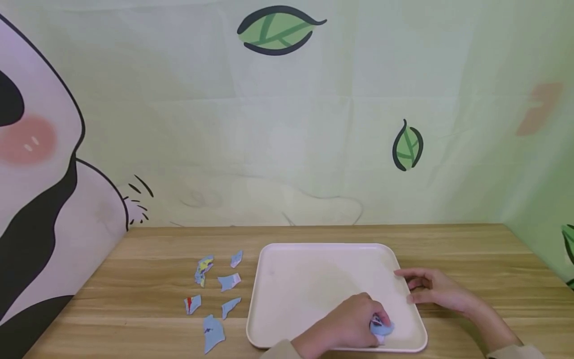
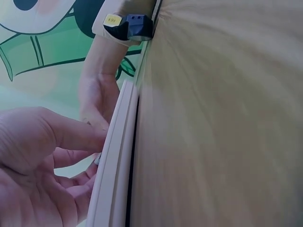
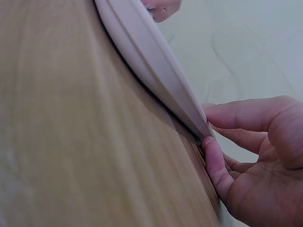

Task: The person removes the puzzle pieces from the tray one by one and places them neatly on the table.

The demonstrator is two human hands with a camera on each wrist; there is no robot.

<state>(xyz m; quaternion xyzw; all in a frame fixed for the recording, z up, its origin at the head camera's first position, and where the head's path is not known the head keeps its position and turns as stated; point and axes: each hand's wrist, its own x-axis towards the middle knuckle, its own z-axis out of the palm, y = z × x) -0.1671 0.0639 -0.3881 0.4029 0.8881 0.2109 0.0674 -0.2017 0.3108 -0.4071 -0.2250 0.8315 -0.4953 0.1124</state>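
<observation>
A white rectangular tray [image 1: 314, 279] lies on the wooden table. Over its near right part my left hand [image 1: 354, 319] holds light-blue, irregular printed pieces [image 1: 382, 327] between thumb and fingers. Part of them is hidden by the fingers, and their number is hard to tell. My right hand [image 1: 437, 289] grips the tray's right rim; in the right wrist view its fingers [image 3: 215, 163] lie on both sides of the edge. From the left wrist, the left hand [image 2: 42, 165] appears above the tray's near rim [image 2: 113, 156], its held pieces mostly hidden.
Several more flat irregular pieces lie left of the tray on the table [image 1: 148, 284], among them a blue one [image 1: 213, 333], one with a red mark [image 1: 193, 304] and one with yellow [image 1: 204, 269]. A printed cloth with a panda and leaves [image 1: 282, 30] hangs behind.
</observation>
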